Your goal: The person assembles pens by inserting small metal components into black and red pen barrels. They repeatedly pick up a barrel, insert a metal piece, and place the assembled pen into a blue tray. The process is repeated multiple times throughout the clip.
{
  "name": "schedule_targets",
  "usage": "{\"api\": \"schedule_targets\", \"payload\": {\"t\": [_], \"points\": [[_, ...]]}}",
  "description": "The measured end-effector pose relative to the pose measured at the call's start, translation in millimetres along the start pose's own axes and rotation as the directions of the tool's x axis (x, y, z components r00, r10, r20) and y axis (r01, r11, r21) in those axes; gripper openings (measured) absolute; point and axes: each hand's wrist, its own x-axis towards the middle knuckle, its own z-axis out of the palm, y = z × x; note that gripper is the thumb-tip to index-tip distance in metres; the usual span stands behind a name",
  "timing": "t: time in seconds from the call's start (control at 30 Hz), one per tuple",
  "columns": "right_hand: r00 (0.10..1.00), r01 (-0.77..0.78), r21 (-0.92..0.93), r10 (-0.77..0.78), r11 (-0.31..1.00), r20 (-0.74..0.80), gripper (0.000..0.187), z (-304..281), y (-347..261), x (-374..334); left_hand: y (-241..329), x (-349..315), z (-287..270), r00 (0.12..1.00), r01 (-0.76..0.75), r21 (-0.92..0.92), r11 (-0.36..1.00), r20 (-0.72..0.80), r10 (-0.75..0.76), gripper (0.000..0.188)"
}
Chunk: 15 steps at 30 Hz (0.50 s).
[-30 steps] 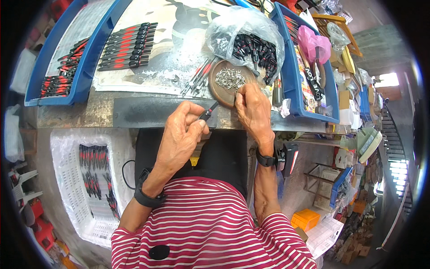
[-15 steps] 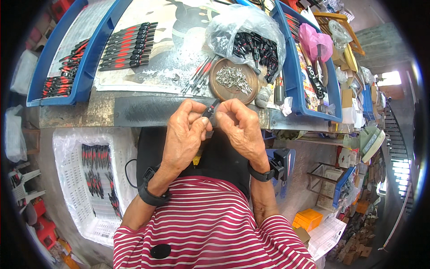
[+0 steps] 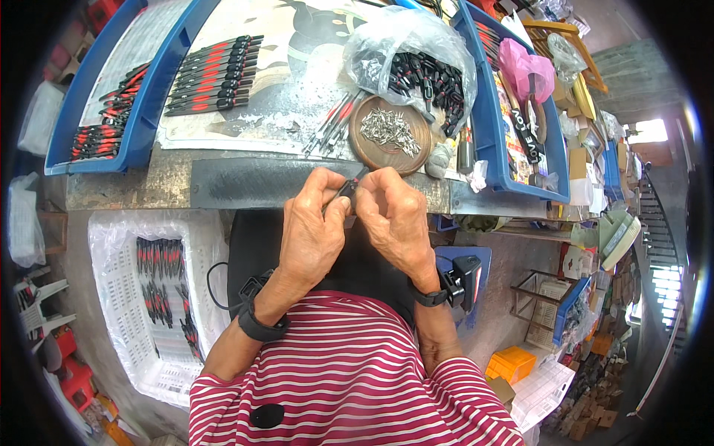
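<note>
My left hand (image 3: pixel 314 223) pinches a small black piece with a red spot (image 3: pixel 347 189) between thumb and fingers, just in front of the bench edge. Close against it, my right hand (image 3: pixel 394 215) has its thumb and forefinger pressed together by the piece's upper end; what they hold is hidden. Just beyond, a round wooden dish (image 3: pixel 364 152) holds many tiny silvery metal parts (image 3: pixel 389 128). Beside the dish lie slim red and silver rods (image 3: pixel 332 126). Behind it, a clear plastic bag (image 3: pixel 364 41) spills black-and-red pieces (image 3: pixel 439 85) like the one held.
Rows of black-and-red slim tools (image 3: pixel 212 78) lie on the bench, left of centre. Blue trays stand at the left (image 3: pixel 141 145) and right (image 3: pixel 554 160). A white plastic-lined crate (image 3: pixel 111 312) with more tools sits below at the left. A grey lump (image 3: pixel 439 157) lies by the dish.
My left hand has turned slightly, its fingers now further around the black piece. My right hand has shifted a little, staying beside it.
</note>
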Motion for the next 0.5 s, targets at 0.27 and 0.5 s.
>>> {"api": "schedule_targets", "payload": {"t": [0.27,0.5], "points": [[0.968,-0.248,0.303,0.227,0.920,0.102,0.014,-2,0,-3,6,-1,-5,0.998,0.063,-0.070,0.996,0.025,-0.062,0.013],[0.886,-0.457,0.678,0.365,0.576,0.288,0.023,-5,0,-4,8,-2,-18,0.982,0.141,-0.193,0.971,0.149,-0.113,0.011]]}}
